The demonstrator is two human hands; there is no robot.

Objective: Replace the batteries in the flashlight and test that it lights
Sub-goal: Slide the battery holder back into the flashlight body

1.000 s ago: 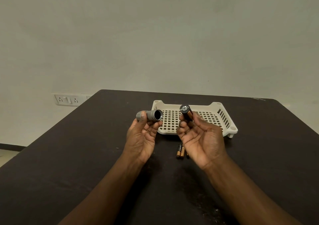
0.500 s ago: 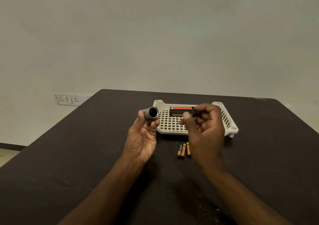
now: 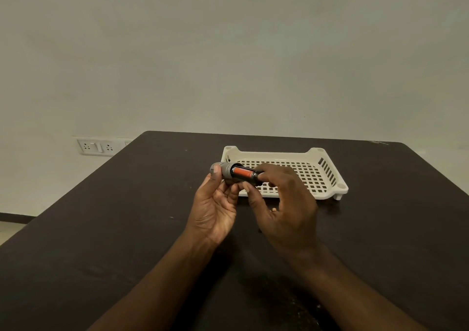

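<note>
The right hand is pinched round the far end of the battery holder, thumb below and fingers over the top, and it has swung that black cartridge with its orange cell from apart and level over the tray to nose-first in the mouth of the flashlight body. The left hand is wrapped on that grey tube, thumb across its closed left end, holding it steady with the opening turned right to meet the holder. A moment ago the two parts were clearly separate; now they touch, with most of the holder showing outside the tube. I judge the reload is starting, not finished: the cartridge has to slide fully home, and the tube must be closed up before any test of the light. Just beyond the hands sits the white slotted tray on the dark table. The loose batteries seen near the tray a moment ago are now hidden behind the right hand.
</note>
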